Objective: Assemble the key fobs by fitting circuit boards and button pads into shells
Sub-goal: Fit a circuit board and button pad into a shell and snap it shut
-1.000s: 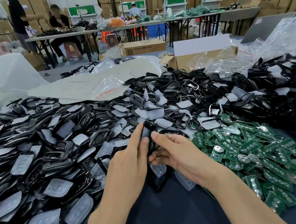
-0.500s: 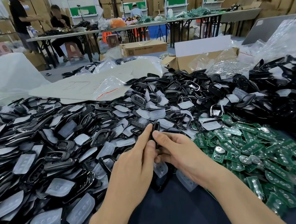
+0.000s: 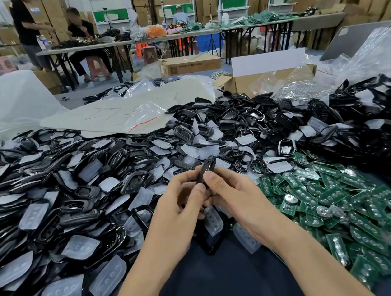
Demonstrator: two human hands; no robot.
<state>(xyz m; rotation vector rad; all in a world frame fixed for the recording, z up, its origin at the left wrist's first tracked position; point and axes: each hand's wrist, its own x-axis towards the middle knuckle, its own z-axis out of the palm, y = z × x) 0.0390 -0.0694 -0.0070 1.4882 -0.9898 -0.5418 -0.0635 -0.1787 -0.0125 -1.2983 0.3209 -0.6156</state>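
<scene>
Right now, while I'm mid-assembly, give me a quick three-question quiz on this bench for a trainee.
1. True or false: the left hand and the right hand both grip one shell.
2. Pick one: the green boards lie A) left of the hands, B) right of the hands, C) inside the cardboard box.
3. Fill in: the held shell is coloured ____.

Key: 1 true; 2 B; 3 black.
</scene>
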